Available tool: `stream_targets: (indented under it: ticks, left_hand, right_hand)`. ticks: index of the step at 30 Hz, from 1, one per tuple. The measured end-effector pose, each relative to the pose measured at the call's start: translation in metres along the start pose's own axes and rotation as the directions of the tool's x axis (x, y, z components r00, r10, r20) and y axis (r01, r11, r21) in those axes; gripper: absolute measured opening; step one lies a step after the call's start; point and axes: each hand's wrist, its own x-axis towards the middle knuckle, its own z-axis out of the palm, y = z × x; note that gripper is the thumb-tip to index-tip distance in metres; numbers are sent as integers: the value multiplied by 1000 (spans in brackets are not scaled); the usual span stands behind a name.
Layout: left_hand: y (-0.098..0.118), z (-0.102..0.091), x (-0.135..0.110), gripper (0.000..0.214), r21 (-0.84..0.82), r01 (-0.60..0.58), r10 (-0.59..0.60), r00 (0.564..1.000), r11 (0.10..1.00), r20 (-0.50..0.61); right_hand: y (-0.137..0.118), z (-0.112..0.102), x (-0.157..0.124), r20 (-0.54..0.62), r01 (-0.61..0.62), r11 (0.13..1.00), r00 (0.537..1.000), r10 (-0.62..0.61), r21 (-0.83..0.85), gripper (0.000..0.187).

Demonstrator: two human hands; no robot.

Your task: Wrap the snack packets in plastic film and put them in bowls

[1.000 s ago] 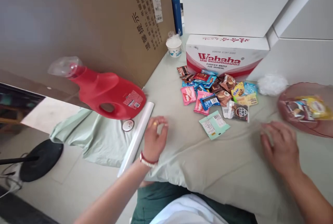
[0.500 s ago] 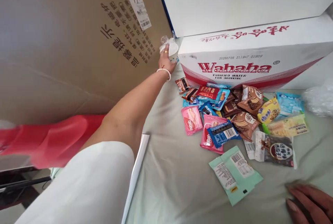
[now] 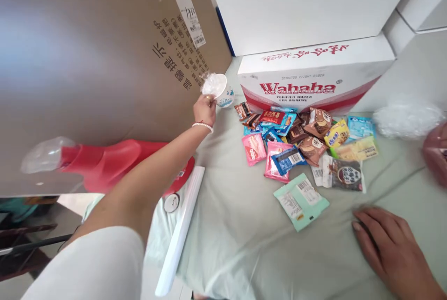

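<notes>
My left hand [image 3: 205, 111] is stretched far forward, its fingers closed on a white paper cup [image 3: 226, 96] with a blue print. Crinkled clear plastic [image 3: 209, 83] clings to the cup's left side. The cup is tilted with its rim towards me, between a brown carton and a white Wahaha water box [image 3: 296, 87]. My right hand [image 3: 386, 239] rests palm down on the pale green cloth, fingers out and holding nothing. Closest to it lie a dark snack pouch [image 3: 345, 174] and a mint green packet [image 3: 301, 201].
Many small wrapped snacks [image 3: 279, 132] are heaped before the water box. Clear plastic wrap [image 3: 407, 118] and a dark red object [image 3: 438, 153] are at the right. The brown carton [image 3: 104, 81] walls the left. By my left arm are a red bottle [image 3: 115, 160], a round lid [image 3: 172, 203] and a long white strip [image 3: 181, 232].
My left hand has drawn the paper cup back towards me, out of the corner by the carton. The view has shifted, and more of my right hand shows.
</notes>
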Motion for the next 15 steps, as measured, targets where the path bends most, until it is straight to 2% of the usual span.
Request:
stream_targets:
  ticks: [4,7,9,11,13,15]
  left_hand:
    - [35,-66,-112,21,-32,-119,121,990,992,73]
    - [68,-94,-215,25,-87,-266,277,949,960,150]
    - [89,-99,-285,27,-83,-356,365,917,931,162]
    - [109,-95,-344,30,-28,-413,413,901,910,131]
    - [126,-88,-389,37,8,-416,413,905,909,102]
    - [141,-83,-416,40,14,-414,411,906,910,102]
  right_hand:
    - [-8,-1,8,-27,17,1000,999,-18,-23,23]
    - [-8,-2,11,10,-10,1000,1000,10,-13,26]
    - [-13,-7,12,32,-50,999,998,49,19,32]
    - [-28,-20,16,-30,-96,991,995,99,98,38]
    - [-56,-37,22,-150,-68,972,983,104,224,44]
    - [-92,-54,30,-176,72,939,984,-12,336,46]
